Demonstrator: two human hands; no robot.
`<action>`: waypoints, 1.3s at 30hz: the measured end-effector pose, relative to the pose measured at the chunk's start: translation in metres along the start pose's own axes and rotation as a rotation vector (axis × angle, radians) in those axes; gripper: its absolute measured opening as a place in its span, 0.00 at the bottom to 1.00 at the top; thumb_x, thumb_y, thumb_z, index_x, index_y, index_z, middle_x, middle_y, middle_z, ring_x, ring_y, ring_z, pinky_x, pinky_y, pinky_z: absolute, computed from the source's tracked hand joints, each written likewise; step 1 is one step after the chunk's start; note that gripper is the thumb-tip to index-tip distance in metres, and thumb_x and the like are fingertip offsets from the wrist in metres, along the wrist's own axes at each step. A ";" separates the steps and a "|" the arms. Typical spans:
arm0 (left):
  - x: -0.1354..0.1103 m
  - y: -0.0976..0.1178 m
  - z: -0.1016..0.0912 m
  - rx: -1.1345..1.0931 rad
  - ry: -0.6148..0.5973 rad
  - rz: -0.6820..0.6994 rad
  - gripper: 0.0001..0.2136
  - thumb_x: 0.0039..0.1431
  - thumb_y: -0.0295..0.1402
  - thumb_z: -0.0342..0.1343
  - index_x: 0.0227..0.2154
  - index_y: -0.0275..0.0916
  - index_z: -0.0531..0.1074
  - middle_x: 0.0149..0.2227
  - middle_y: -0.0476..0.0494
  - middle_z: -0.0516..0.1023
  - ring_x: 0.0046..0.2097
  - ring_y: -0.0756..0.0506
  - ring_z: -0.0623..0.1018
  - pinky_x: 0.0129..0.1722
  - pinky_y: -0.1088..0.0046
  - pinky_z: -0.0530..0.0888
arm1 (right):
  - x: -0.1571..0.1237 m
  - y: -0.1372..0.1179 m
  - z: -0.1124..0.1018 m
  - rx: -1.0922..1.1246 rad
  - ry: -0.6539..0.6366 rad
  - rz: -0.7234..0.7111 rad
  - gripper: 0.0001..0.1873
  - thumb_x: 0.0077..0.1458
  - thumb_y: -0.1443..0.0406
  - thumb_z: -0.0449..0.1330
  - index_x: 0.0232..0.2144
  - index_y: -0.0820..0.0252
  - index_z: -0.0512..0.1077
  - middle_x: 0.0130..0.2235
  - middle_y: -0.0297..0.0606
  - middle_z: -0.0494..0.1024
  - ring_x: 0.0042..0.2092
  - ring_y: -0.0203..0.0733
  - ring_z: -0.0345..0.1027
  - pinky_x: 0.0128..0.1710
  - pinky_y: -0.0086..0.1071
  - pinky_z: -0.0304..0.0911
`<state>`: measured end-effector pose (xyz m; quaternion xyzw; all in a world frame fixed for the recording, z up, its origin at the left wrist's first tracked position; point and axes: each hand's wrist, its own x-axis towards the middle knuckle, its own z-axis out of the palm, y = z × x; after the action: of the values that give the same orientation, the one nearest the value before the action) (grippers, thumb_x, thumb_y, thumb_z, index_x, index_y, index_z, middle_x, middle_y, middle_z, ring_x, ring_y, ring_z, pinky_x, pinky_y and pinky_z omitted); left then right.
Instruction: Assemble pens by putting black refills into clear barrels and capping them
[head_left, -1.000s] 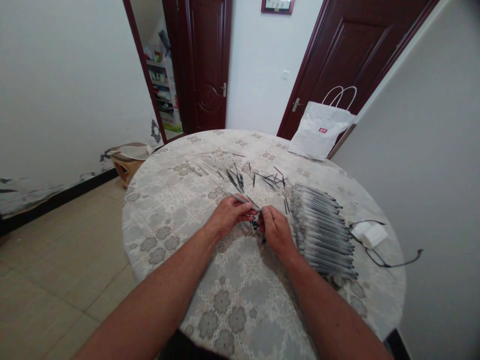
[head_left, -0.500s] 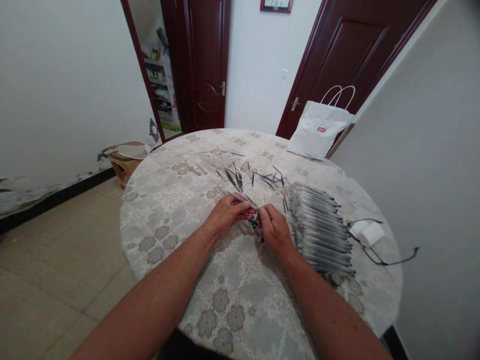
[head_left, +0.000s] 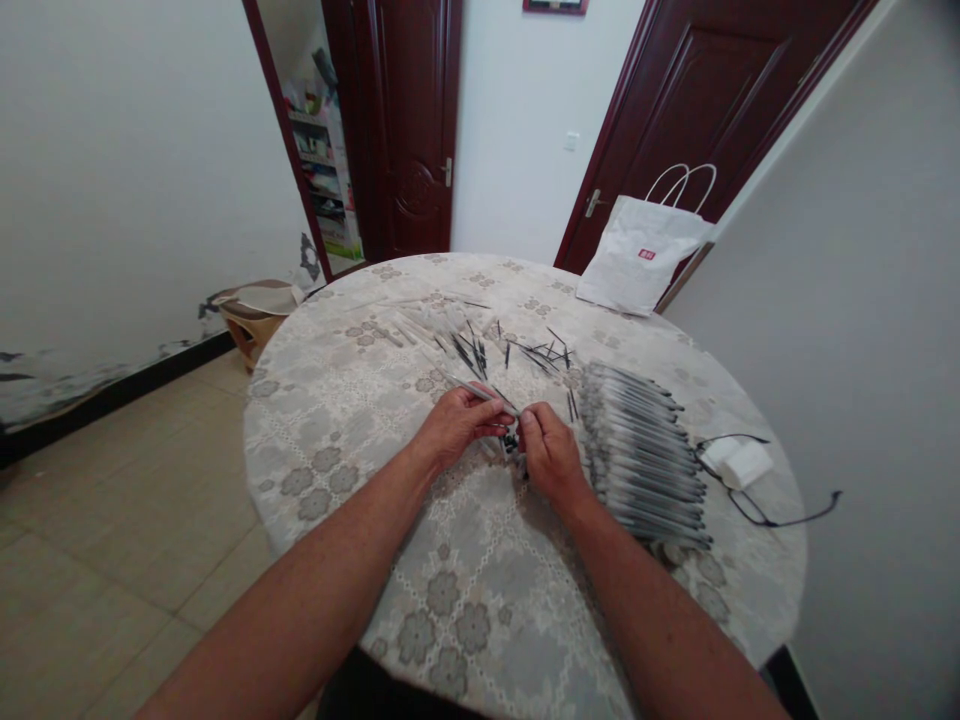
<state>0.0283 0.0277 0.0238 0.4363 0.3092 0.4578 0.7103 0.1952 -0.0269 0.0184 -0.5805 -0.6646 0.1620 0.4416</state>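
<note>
One head-worn camera looks forward and down, close over the round table [head_left: 360, 400]

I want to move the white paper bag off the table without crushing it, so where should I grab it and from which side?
Take the white paper bag by its two looped handles, coming in from above. It leans upright against the door at the far edge of the table, handles standing free on top, so the loops are probably the easiest hold; the thin paper sides would likely buckle if squeezed.

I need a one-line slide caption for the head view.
Both hands hold a pen barrel beside stacked pens.
</note>
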 end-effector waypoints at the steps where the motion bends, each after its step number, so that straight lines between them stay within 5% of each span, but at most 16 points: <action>1: 0.000 0.000 0.000 0.002 -0.002 0.000 0.13 0.52 0.35 0.69 0.35 0.35 0.74 0.34 0.40 0.81 0.36 0.44 0.82 0.37 0.69 0.79 | 0.000 0.001 0.001 -0.009 -0.005 0.008 0.18 0.68 0.56 0.46 0.29 0.55 0.65 0.25 0.30 0.69 0.28 0.38 0.62 0.31 0.31 0.53; 10: -0.002 0.004 0.002 0.011 0.061 0.025 0.14 0.51 0.36 0.69 0.35 0.34 0.72 0.33 0.41 0.81 0.36 0.44 0.82 0.37 0.68 0.80 | 0.001 0.000 -0.002 0.040 0.021 -0.042 0.10 0.64 0.58 0.53 0.41 0.58 0.68 0.32 0.33 0.73 0.33 0.39 0.66 0.35 0.31 0.57; 22: 0.000 0.001 -0.001 0.051 0.008 0.009 0.14 0.52 0.38 0.68 0.35 0.34 0.74 0.33 0.40 0.82 0.35 0.45 0.82 0.38 0.68 0.79 | 0.000 -0.001 -0.003 0.024 -0.057 -0.049 0.17 0.67 0.60 0.46 0.26 0.56 0.64 0.26 0.31 0.67 0.29 0.38 0.61 0.32 0.31 0.53; 30: -0.002 0.002 0.002 0.055 0.004 0.016 0.14 0.52 0.38 0.68 0.33 0.34 0.73 0.32 0.39 0.81 0.33 0.45 0.82 0.36 0.69 0.79 | -0.001 -0.004 -0.005 0.026 -0.005 -0.051 0.10 0.65 0.58 0.51 0.35 0.57 0.67 0.29 0.31 0.70 0.32 0.38 0.64 0.34 0.31 0.55; 39: -0.003 0.002 0.002 0.063 0.015 0.025 0.16 0.50 0.39 0.70 0.34 0.33 0.73 0.31 0.39 0.81 0.32 0.45 0.82 0.36 0.67 0.79 | -0.004 -0.001 -0.001 0.019 -0.055 0.005 0.19 0.69 0.56 0.47 0.26 0.55 0.63 0.23 0.30 0.67 0.26 0.38 0.61 0.29 0.32 0.53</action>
<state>0.0284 0.0250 0.0262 0.4589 0.3234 0.4599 0.6880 0.1952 -0.0309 0.0183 -0.5731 -0.6737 0.1853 0.4282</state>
